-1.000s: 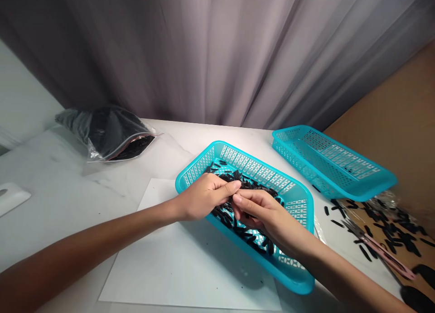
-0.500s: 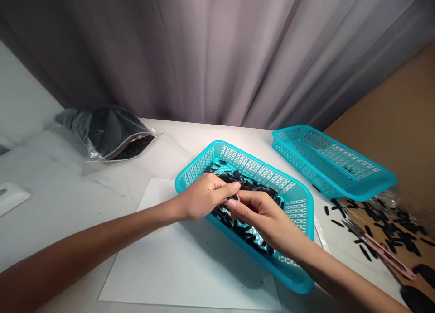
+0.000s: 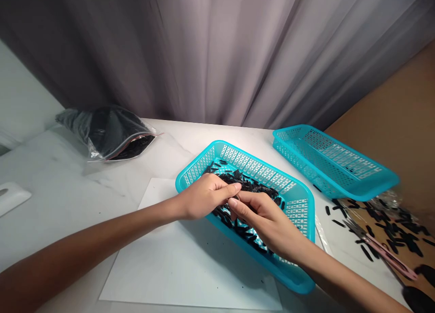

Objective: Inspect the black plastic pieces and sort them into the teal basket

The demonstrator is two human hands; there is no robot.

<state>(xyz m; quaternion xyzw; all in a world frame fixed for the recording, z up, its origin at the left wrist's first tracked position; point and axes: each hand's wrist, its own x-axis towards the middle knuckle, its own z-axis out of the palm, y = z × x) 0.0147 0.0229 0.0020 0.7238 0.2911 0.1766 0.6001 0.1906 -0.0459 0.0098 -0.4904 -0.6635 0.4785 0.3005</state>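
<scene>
Fingers of the left hand [image 3: 204, 196] and right hand [image 3: 263, 222] curl together, tips meeting above small black pieces [image 3: 248, 184] heaped in a turquoise perforated plastic basket [image 3: 258, 168]; whether they grasp anything cannot be told. The basket sits on a white sheet [image 3: 190, 267] on a pale marble-look worktop [image 3: 163, 136], well apart from a zip bag of black pieces [image 3: 108, 134]. A second turquoise basket [image 3: 333, 163] stands to the right, near a pink-handled metal tool [image 3: 380, 254] and loose black pieces [image 3: 401, 231] on brown cardboard [image 3: 390, 122].
</scene>
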